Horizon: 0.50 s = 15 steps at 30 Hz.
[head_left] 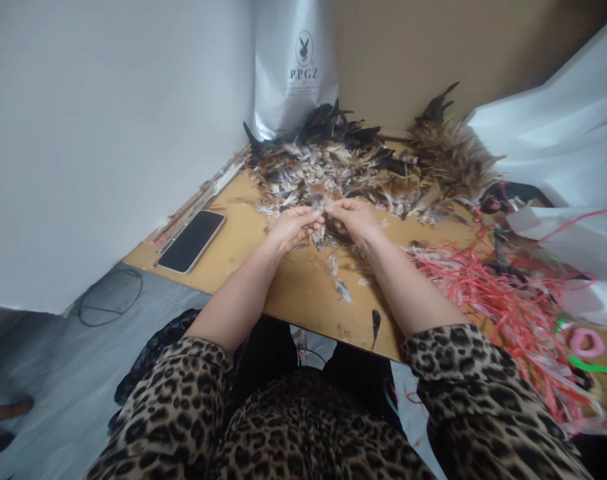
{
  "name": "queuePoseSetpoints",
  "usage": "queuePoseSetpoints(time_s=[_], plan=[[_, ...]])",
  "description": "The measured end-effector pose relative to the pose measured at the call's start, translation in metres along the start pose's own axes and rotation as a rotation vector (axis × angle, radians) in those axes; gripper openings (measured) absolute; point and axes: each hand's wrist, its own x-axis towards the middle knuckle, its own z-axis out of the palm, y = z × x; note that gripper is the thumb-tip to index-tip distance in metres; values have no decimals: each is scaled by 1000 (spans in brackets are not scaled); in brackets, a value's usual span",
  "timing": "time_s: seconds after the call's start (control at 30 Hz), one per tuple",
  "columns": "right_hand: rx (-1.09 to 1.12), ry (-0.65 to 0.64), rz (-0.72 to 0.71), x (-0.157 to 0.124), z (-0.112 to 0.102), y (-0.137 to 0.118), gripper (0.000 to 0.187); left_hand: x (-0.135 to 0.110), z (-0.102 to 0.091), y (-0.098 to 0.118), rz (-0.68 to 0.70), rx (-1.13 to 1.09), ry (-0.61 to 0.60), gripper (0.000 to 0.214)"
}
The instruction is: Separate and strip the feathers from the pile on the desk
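My left hand (298, 227) and my right hand (352, 219) meet over the wooden table, thumbs and fingers pinched close together. Between their fingertips is a small feather (320, 202), pale and brownish; its lower part is partly hidden by my fingers. Just beyond my hands spreads a large pile of feathers (303, 170) in white, brown and black. A few loose feathers (342, 290) lie on the tabletop nearer to me, along with a single dark feather (376, 327) by the front edge.
A phone (192, 241) lies at the table's left. Red and white strings (488, 287) tangle at the right, near scissors (500, 247) and a pink ring (587, 342). Brown feathers (448, 157) are heaped at the back right. A silver bag (294, 80) stands behind, against the walls.
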Motion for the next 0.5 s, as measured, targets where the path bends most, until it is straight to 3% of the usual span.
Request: queuePoseSetpoints(time_s=[0.1, 0.3, 0.5], plan=[[-229, -2, 20, 2, -6, 6, 31, 2, -2, 1, 20, -64, 82, 9], [-614, -116, 21, 5, -9, 17, 26, 4, -3, -1, 27, -100, 80, 8], [-516, -84, 48, 4, -4, 12, 17, 3, -2, 1, 3, -117, 95, 9]])
